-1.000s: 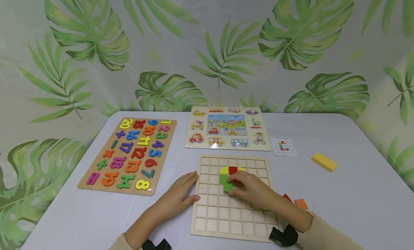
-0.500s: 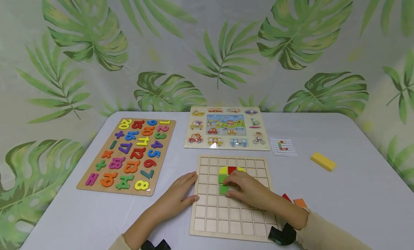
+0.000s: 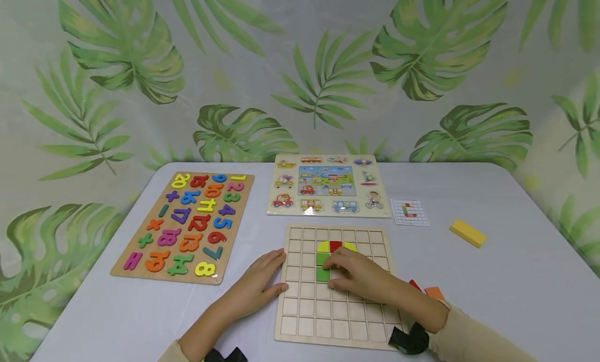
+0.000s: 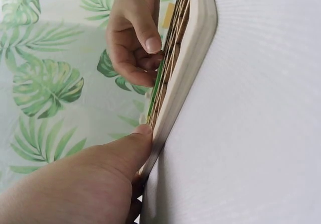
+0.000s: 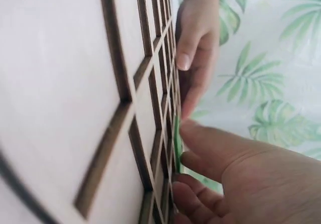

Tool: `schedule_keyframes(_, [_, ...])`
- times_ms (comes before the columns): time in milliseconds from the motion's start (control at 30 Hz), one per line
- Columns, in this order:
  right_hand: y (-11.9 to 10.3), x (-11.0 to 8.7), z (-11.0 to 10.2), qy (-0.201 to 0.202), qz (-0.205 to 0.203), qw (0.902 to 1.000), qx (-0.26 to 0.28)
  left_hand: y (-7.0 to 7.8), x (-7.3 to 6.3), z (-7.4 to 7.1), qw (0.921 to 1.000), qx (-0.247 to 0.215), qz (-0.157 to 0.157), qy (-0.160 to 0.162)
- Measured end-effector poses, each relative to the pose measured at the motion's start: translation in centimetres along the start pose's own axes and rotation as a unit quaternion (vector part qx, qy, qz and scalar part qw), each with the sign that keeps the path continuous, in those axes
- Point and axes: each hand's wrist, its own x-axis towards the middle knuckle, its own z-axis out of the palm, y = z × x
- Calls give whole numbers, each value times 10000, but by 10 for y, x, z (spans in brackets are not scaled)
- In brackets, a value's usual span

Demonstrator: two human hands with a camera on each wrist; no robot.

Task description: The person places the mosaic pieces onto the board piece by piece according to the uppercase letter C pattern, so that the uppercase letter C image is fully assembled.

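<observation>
A wooden grid board lies in front of me. My left hand rests along its left edge, thumb and fingers extended against the rim. Over the middle of the board, my right hand has curled fingers, thumb and index fingertip at opposite edges of a green square tile lying in a cell. Directly above sits another green tile. A yellow quarter-round tile, a red tile and a second yellow tile form the row beyond. The right hand covers cells beside the green tiles.
A printed grid card lies beyond the board's right corner. A red tile and an orange tile lie by the right forearm; a yellow block is farther right. A number puzzle and a vehicle puzzle lie behind.
The lower green tile, tilted out of line and pinched in my right hand a second ago, has shifted left and now lies square in its cell. The left hand has stayed put.
</observation>
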Motion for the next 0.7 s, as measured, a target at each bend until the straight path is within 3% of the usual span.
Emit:
schedule_keyframes(167, [-4, -12, -16, 21, 323, 9979, 558, -1, 0, 1, 10000, -2, 34, 25])
schedule_keyframes(333, [-5, -32, -40, 413, 445, 9959, 670, -1, 0, 2, 9999, 16, 114, 86])
schedule_keyframes(500, [1, -62, -56, 866, 615, 9941, 237, -1, -1, 1, 10000, 40, 41, 40])
schedule_keyframes(700, [23, -95, -56, 1301, 554, 9898, -188, -1, 0, 1, 10000, 48, 38, 41])
